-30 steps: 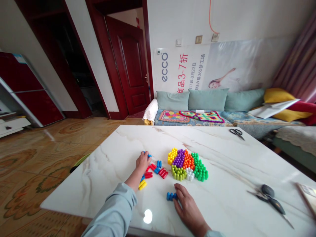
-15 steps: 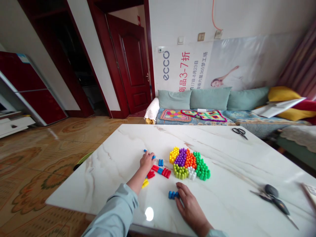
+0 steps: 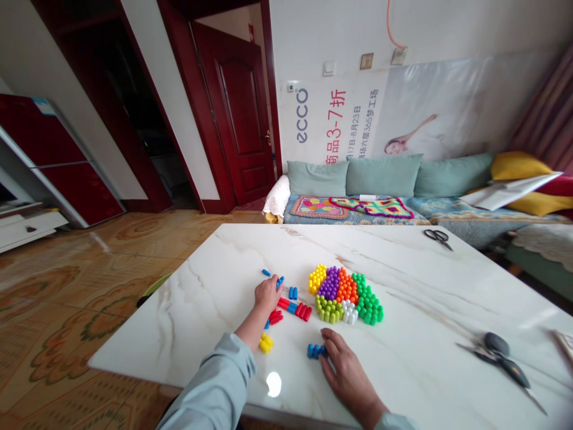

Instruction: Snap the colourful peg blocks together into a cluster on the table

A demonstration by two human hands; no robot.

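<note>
My left hand (image 3: 267, 294) reaches over the far left group, its fingers closed around small blue plastic pegs (image 3: 280, 282) that show past the fingertips. Close by lie another blue peg (image 3: 266, 272) and a blue pair (image 3: 293, 293). Red pegs (image 3: 304, 312) and a few yellow pegs (image 3: 265, 343) are spread near my left wrist. My right hand (image 3: 347, 367) rests on the table, thumb and fingers closed at the right end of a short row of blue pegs (image 3: 316, 350). Its fingertips partly hide that end.
Beyond my right hand, upright pegs stand grouped by colour: yellow (image 3: 317, 279), purple (image 3: 330, 283), orange (image 3: 347, 285), green (image 3: 369, 304), lime (image 3: 329, 309) and white (image 3: 349, 312). Scissors (image 3: 501, 358) lie at the right of the marble table (image 3: 188, 322), smaller scissors (image 3: 439, 237) farther back.
My left hand has shifted slightly, and more of the blue pegs shows at its fingertips. The yellow pegs are more visible beside my forearm. My right hand stays at the blue row.
</note>
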